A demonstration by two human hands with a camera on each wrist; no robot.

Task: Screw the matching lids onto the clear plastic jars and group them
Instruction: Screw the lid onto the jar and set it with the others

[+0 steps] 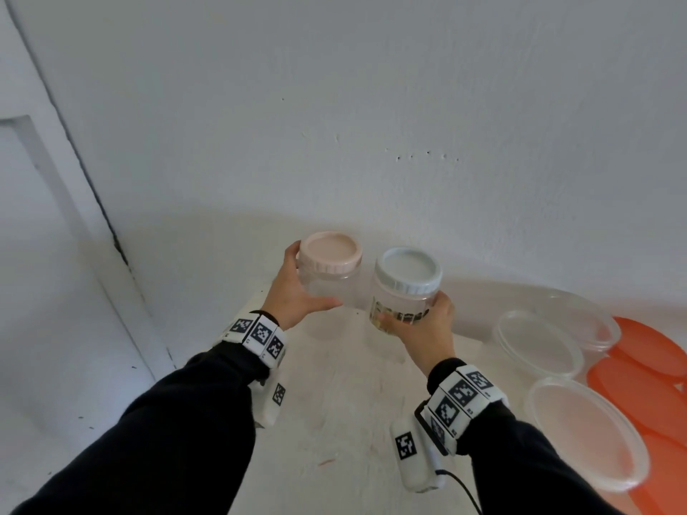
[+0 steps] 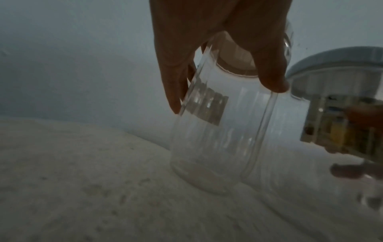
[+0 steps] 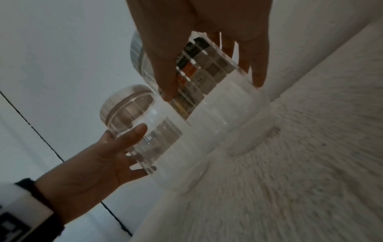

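Note:
My left hand [image 1: 297, 291] grips a clear jar [image 1: 334, 288] with a pale pink lid [image 1: 330, 251] on it, held above the white table. My right hand [image 1: 420, 325] grips a second clear jar [image 1: 403, 302] with a light blue-grey lid [image 1: 408, 269] and a printed label [image 1: 405, 314]. The two jars sit side by side, nearly touching. In the left wrist view the fingers [image 2: 269, 68] wrap the pink-lidded jar [image 2: 217, 131], with the labelled jar [image 2: 342, 127] at right. In the right wrist view the fingers [image 3: 165, 65] hold the labelled jar [image 3: 207, 91]; the other jar [image 3: 132, 117] lies beyond.
Three shallow clear round containers [image 1: 539, 343] [image 1: 583, 429] [image 1: 587, 317] sit at the right on the white table [image 1: 353, 421], next to orange lids [image 1: 647, 384]. A white wall [image 1: 371, 124] stands close behind. The table's left edge drops off beside my left arm.

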